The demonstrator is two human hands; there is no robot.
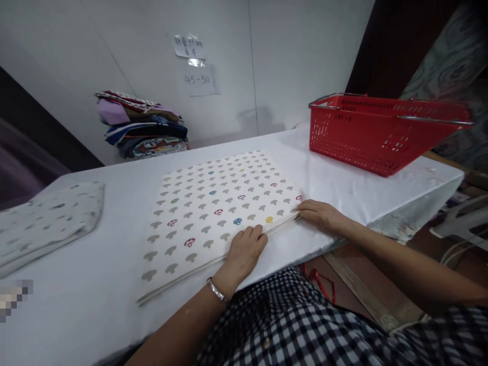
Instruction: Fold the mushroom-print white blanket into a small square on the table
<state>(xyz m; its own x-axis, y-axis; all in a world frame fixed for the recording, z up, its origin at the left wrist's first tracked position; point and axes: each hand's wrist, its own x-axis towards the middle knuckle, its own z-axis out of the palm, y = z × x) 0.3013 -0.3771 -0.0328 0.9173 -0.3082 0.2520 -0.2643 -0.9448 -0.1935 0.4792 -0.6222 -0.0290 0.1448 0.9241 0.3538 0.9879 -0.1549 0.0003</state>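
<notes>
A folded white cloth [221, 203] with grey mushroom prints and a few red, blue, yellow and green ones lies flat in front of me. My left hand [247, 249] is closed at the middle of its near edge, fingertips on top of the layers; the thumb is hidden. At the near right corner, my right hand [320, 216] grips the layered edge, fingers over the top. A bracelet [216, 288] is on my left wrist.
Another folded printed cloth [49, 218] lies at the left. A pile of folded fabrics [147, 127] stands by the wall. Back right is a red basket [366, 134] with metal handles on the white-covered table [114, 305]. Handwritten paper signs [202, 80] hang on the wall.
</notes>
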